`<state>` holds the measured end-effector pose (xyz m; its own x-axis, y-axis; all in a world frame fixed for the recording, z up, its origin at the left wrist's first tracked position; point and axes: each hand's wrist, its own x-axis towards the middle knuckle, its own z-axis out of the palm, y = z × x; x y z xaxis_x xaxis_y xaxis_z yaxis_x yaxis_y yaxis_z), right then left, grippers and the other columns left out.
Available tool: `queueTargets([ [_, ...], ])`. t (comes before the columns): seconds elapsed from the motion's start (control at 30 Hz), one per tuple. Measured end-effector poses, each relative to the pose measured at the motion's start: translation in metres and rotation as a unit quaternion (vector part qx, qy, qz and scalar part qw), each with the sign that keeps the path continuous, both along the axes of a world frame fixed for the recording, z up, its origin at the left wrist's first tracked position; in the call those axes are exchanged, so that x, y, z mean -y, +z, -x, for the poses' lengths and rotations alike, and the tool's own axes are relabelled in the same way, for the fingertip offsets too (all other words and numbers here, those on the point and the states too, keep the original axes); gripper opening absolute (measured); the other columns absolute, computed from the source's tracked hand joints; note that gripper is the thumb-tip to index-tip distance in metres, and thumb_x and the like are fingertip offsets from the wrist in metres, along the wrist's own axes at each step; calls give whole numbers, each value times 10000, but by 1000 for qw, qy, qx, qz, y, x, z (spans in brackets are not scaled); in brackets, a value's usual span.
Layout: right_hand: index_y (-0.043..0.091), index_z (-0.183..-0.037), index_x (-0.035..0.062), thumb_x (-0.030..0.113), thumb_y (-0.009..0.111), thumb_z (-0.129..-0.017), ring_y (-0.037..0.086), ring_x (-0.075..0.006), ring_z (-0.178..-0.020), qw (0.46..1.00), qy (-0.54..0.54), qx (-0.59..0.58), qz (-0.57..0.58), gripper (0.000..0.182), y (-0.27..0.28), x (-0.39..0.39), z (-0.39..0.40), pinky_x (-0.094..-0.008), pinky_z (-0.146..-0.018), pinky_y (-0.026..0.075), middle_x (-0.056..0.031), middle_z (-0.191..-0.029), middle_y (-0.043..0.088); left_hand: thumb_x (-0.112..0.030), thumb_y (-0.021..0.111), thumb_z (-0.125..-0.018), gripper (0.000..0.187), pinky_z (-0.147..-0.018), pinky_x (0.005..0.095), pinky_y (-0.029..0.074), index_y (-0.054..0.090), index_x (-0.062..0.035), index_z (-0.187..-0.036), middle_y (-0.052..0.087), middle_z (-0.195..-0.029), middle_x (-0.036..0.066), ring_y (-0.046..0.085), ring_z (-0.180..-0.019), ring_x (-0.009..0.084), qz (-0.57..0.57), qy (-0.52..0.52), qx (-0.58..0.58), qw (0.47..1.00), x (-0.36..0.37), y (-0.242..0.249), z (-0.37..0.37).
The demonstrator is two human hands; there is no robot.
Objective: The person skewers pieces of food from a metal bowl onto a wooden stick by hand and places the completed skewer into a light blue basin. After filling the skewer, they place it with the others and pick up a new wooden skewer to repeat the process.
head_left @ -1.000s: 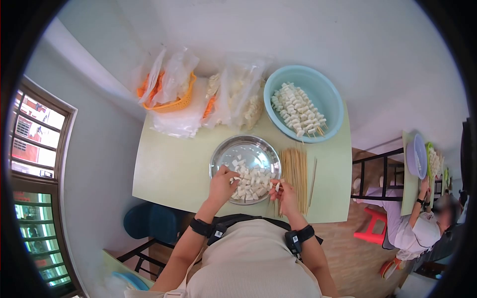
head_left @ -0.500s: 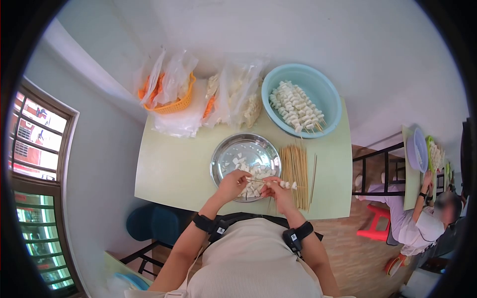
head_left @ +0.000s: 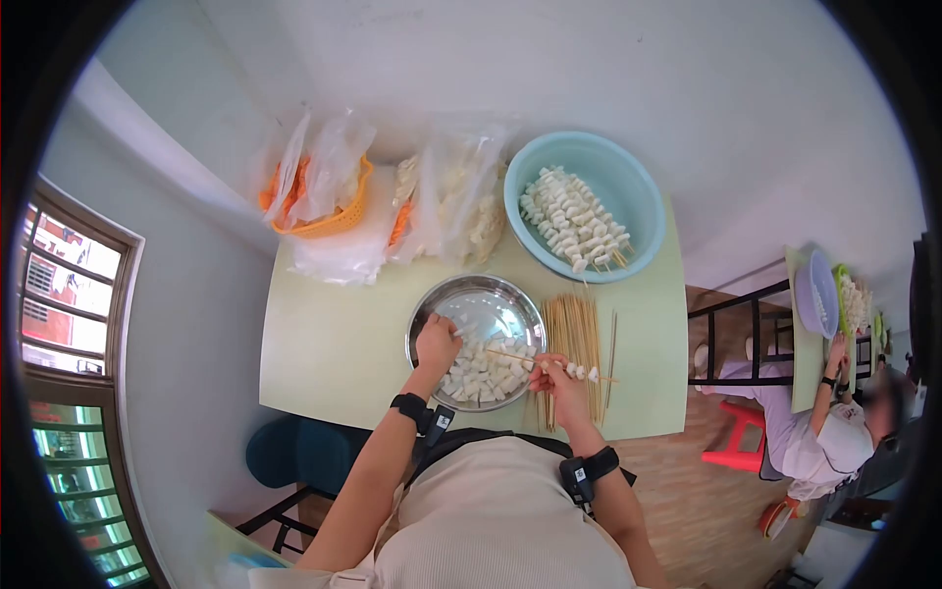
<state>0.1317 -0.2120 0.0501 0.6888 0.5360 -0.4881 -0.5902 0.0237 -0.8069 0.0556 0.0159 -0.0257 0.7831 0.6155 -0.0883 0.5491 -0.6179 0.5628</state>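
Note:
A round metal bowl [head_left: 420, 304] on the table holds many cut white chunks [head_left: 478, 378]. My left hand [head_left: 438, 344] is over the bowl's left side, fingers pinched together; what they hold, if anything, is too small to make out. In my right hand [head_left: 559, 388] is a thin wooden skewer [head_left: 510, 354], gripped at the bowl's right rim. Its bare end points left over the chunks, and a few white pieces [head_left: 581, 372] are threaded on it right of my fingers. Beside that hand lies a bundle of bare skewers [head_left: 574, 329].
A light blue basin [head_left: 638, 206] with many filled skewers [head_left: 574, 216] stands at the back right. Plastic bags [head_left: 446, 201] and an orange basket [head_left: 343, 218] sit at the back left. Rightward, another person [head_left: 834, 432] works at a separate table, near a red stool [head_left: 736, 437].
My left hand has left the skewer and moved left and up over the bowl. My right hand keeps the skewer, now with its bare end extending over the chunks. The view has shifted slightly.

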Motion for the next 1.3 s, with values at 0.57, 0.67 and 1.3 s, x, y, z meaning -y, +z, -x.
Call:
queueTargets([
  [0.57,525,-972,-10,11,474,-825,600,-160,-751,987,98,122,-47,157,28,-19,20,-269,-695,495,-118,-882,601,-87,614,-782,189,-556,211,459,580,62,-893,630,-739,87,619,-648,128,350,92,137,922,20,25,22],
  [0.67,524,-974,-11,8,480,-822,601,-158,-748,985,99,136,-44,159,30,-17,21,-267,-692,497,-115,-872,603,-100,627,-774,196,-564,216,467,582,61,-876,628,-723,94,615,-640,125,349,98,144,921,23,26,25],
  [1.3,560,-918,-10,21,545,-794,598,-105,-751,972,113,205,-35,129,44,-17,30,-218,-674,478,-75,-824,617,-79,632,-756,144,-519,215,460,570,38,-813,586,-677,54,553,-574,88,256,61,181,948,27,25,31],
])
